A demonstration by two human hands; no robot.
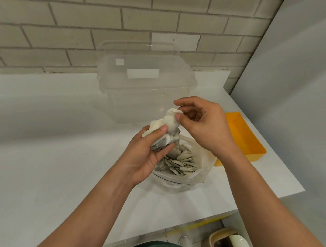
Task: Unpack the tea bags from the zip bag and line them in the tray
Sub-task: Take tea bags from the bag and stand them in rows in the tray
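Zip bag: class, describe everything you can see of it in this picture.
The zip bag is clear, soft, crumpled plastic with a thin dark zip line along its near rim. It sits on the white counter, mouth open toward the camera, beside the orange tray. Many flat grey-beige tea bags lie packed inside. The left hand holds a bunch above its left edge; whether it touches the plastic cannot be told.

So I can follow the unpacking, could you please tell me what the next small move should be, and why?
Probably the right hand should pull its pinched tea bag free of the bunch and carry it to the orange tray. The left hand grips the bunch above the open zip bag; the tray's visible part holds none.
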